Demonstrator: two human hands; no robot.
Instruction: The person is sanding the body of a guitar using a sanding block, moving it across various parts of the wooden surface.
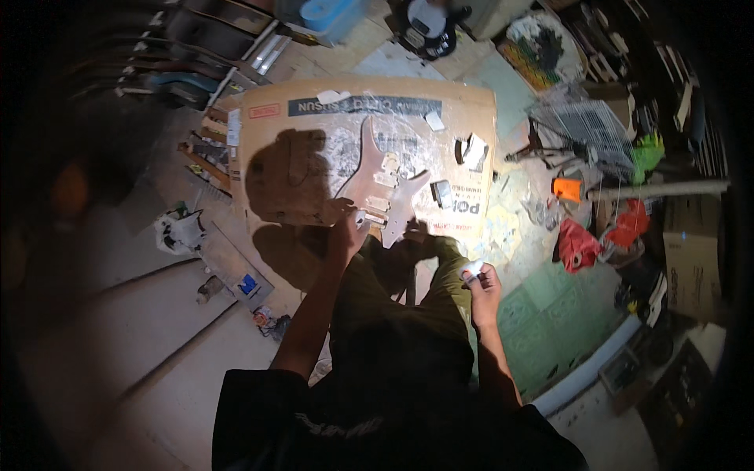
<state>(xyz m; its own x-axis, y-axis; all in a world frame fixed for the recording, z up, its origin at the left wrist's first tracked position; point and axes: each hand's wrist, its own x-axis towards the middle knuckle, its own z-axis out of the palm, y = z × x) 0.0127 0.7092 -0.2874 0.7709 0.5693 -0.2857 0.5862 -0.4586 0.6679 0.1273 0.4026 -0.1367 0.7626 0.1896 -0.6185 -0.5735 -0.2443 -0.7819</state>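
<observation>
1. Workpiece: I see, from my remote station, a bare wooden guitar body (361, 184) lying flat on a sheet of printed brown cardboard (469, 98). It has two pointed horns, a curved outline and squared recesses cut into its face. The wood is matt, reddish brown on the left and paler on the right.
2. Left hand: My left hand (345, 235) is at the body's lower left edge, its fingers bent and overlapping the wood in view. A small whitish patch shows at the fingertips; I cannot tell whether the hand grips it.
3. Right hand: My right hand (486, 289) is clear of the wood, beside the right thigh of the olive trousers (446, 294). Thumb and fingers pinch a small white object (471, 270) with an orange-red patch.
4. Cardboard surface: Pale, powdery smears surround the body. To its right lie a dark grey rectangular block (441, 193) and a folded white scrap (476, 149).
5. Right surroundings: Beyond the cardboard are an orange container (567, 189), a crumpled red bag (578, 246) and patterned green floor tiles (542, 306).
</observation>
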